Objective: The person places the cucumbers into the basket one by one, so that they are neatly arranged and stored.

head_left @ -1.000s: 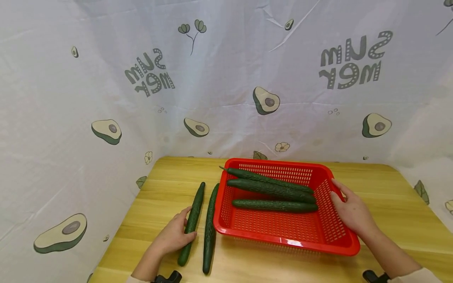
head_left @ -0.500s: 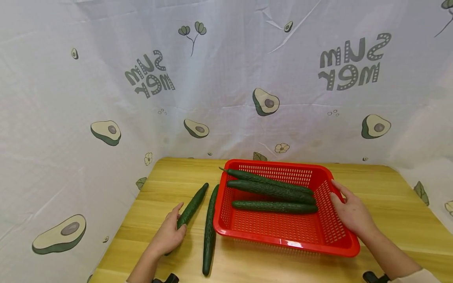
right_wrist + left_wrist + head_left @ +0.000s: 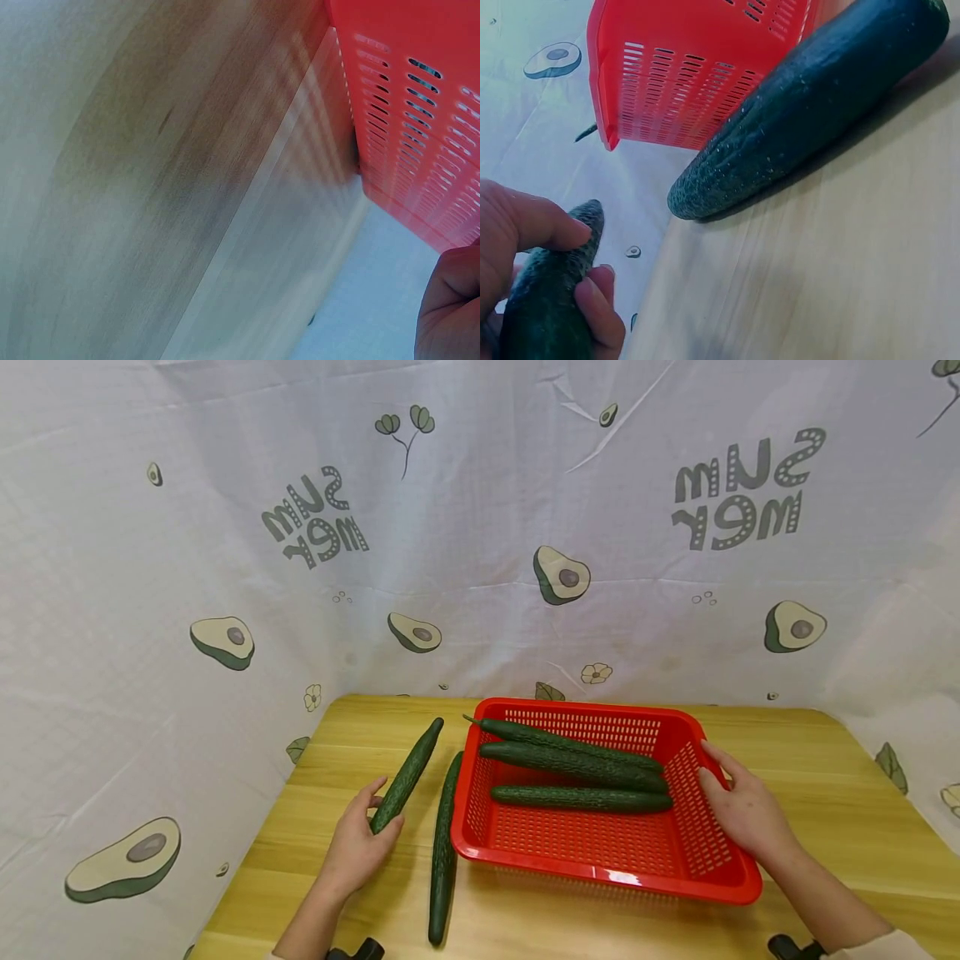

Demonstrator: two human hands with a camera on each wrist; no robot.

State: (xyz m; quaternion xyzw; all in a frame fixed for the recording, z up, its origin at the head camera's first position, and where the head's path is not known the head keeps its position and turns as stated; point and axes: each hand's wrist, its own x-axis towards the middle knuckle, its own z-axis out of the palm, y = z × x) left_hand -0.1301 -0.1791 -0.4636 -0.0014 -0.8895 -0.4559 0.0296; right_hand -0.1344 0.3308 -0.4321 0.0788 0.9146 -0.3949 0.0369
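Left forearm (image 3: 309,920) reaches forward, slanting inward. Left hand (image 3: 357,850) is in a grip: thumb on the inner side, fingers opposing from the outer side. Left wrist cam agrees, thumb (image 3: 551,225) bearing in from one side, fingertips (image 3: 601,313) curled in from the other. Right forearm (image 3: 832,892) also runs forward and inward, right hand (image 3: 746,812) well apart from the left. It's gripping too, back of hand up, thumb nearer the body than the forefinger, other fingers mostly hidden. Pale sleeve (image 3: 885,947) ends partway up the right forearm. Right wrist cam catches only part of that hand.
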